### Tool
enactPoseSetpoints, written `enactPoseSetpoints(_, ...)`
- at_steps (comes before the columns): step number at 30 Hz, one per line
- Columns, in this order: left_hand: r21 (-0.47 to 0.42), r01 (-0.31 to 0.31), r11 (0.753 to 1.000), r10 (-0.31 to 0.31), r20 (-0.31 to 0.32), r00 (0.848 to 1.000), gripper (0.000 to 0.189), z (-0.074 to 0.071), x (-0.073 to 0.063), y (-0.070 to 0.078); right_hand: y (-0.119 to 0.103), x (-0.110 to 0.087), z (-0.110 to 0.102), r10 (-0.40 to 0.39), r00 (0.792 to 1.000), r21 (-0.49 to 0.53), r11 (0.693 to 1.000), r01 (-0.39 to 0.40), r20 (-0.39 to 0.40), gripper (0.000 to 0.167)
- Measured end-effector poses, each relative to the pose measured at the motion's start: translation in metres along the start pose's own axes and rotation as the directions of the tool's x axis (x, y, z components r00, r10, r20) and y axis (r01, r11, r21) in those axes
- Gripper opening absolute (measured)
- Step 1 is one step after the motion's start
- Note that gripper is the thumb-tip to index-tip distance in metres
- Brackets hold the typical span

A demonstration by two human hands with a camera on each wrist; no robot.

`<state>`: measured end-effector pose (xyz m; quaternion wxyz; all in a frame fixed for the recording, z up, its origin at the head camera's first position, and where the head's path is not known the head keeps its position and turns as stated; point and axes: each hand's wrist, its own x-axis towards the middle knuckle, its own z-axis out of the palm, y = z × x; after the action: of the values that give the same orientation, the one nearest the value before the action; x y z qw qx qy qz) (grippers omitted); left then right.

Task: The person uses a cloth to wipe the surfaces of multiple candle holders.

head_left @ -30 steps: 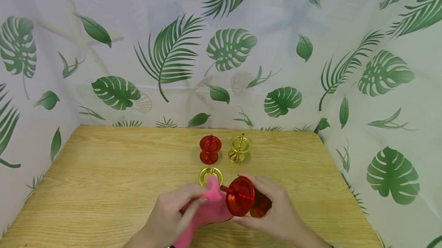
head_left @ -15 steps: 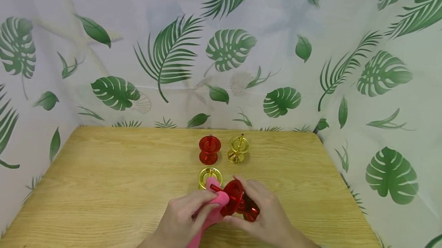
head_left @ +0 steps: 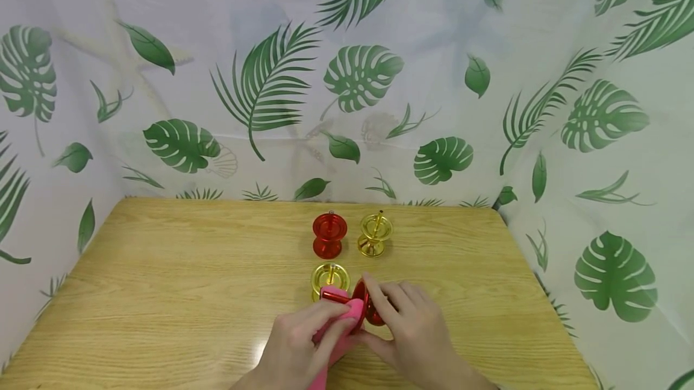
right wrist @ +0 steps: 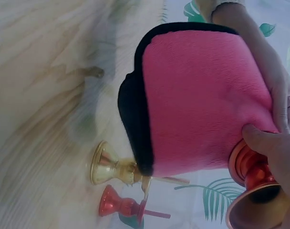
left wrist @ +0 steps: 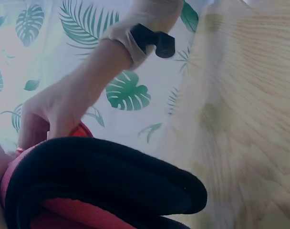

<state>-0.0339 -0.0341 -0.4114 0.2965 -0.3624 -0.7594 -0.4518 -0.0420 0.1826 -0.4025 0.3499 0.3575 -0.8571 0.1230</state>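
Observation:
In the head view my right hand holds a red metal candle holder tipped on its side, its stem pointing left. Between thumb and fingers my left hand pinches a pink cloth against the holder's dish and stem. The cloth hangs below the hands, and its black edging fills much of the left wrist view. From the right wrist, the cloth's broad pink face lies against the dish, and the holder's hollow base faces the camera. The left fingertips are partly hidden by cloth.
Behind the hands a gold candle holder stands upright, close to the cloth. Farther back are a red one and another gold one, side by side. The wooden table ends at a leaf-printed curtain.
The red holder has turned further onto its side and shifted slightly left. My left hand has moved right, bringing the cloth from beside the holder onto its stem and dish.

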Motion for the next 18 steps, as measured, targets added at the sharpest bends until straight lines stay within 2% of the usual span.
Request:
enactPoseSetpoints(4,-0.043,0.102,0.994,-0.103,-0.022,0.994,0.017,-0.001,0.003,0.007,0.0,0.003,0.002,-0.058,0.997,-0.099,0.994,0.052,-0.052,0.06)
enactPoseSetpoints(7,-0.044,0.08,0.996,-0.082,-0.057,0.995,0.014,-0.001,0.005,0.008,0.0,0.005,0.003,-0.073,0.994,-0.096,0.993,0.065,-0.087,0.06)
enactPoseSetpoints(10,-0.01,-0.029,1.0,0.028,-0.085,0.996,0.011,0.002,0.004,0.006,0.003,0.004,0.001,-0.035,0.996,0.007,0.999,0.036,-0.077,0.062)
enactPoseSetpoints(13,0.036,-0.14,0.99,0.142,-0.082,0.986,0.02,0.005,0.002,0.003,0.006,0.002,-0.002,0.038,0.999,0.158,0.987,-0.033,-0.03,0.067)
enactPoseSetpoints(16,0.088,-0.212,0.973,0.218,-0.059,0.974,0.025,0.006,0.0,-0.001,0.009,0.001,-0.004,0.12,0.991,0.298,0.946,-0.131,0.054,0.072)
enactPoseSetpoints(18,0.104,-0.247,0.964,0.252,-0.043,0.967,0.026,0.006,-0.001,-0.004,0.009,0.0,-0.005,0.176,0.977,0.369,0.905,-0.21,0.124,0.076)
